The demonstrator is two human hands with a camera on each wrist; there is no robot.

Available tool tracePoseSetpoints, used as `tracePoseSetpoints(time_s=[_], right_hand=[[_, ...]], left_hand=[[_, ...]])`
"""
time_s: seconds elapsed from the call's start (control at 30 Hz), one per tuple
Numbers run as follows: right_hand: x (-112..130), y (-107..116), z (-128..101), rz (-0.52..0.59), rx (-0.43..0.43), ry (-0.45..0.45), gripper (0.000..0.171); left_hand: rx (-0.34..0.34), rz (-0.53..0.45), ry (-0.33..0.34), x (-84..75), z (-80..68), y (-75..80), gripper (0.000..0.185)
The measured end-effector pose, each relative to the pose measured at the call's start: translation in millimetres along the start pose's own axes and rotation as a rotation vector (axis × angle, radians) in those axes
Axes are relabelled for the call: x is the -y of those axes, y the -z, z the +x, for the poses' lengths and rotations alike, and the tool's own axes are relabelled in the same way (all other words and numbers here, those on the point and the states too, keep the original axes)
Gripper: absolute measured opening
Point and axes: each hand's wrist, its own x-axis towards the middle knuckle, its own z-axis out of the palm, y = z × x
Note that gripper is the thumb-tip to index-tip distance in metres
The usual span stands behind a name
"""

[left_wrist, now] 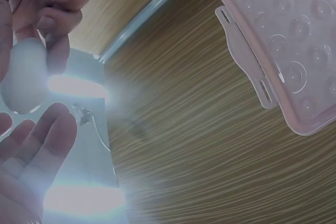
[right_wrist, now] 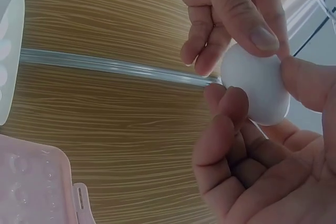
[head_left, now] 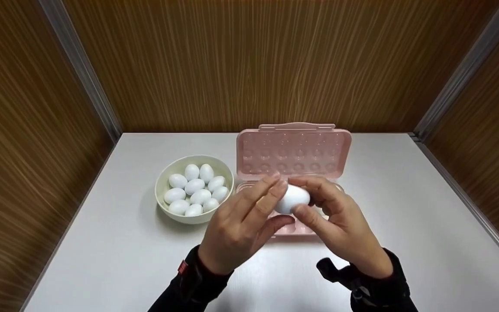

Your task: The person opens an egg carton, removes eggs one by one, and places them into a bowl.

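A white egg is between my two hands, raised over the pink egg carton. My right hand pinches it between thumb and fingertips. From the other side my left hand reaches in, its fingertips right at the egg's left end in the head view and its thumb just below. In the left wrist view the left fingers are extended under the egg. The carton's pink lid stands raised behind; my hands hide most of the lower tray.
To the left of the carton stands a pale cream bowl holding several white eggs. The white table is enclosed by wood-grain panels at the back and both sides.
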Motion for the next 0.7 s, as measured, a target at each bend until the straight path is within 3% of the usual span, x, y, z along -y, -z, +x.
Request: tracePoseSetpoints(time_s=[0.27, 0.7], right_hand=[[-1.9, -2.9, 0.4, -0.049, 0.030, 0.054, 0.045], [-13.1, -8.9, 2.6, -0.181, 0.015, 0.085, 0.048]], left_hand=[[0.012, 0.047, -0.033, -3.6, -0.1, -3.1, 0.052], [0.097, 0.048, 0.011, 1.0, -2.4, -3.0, 0.047]])
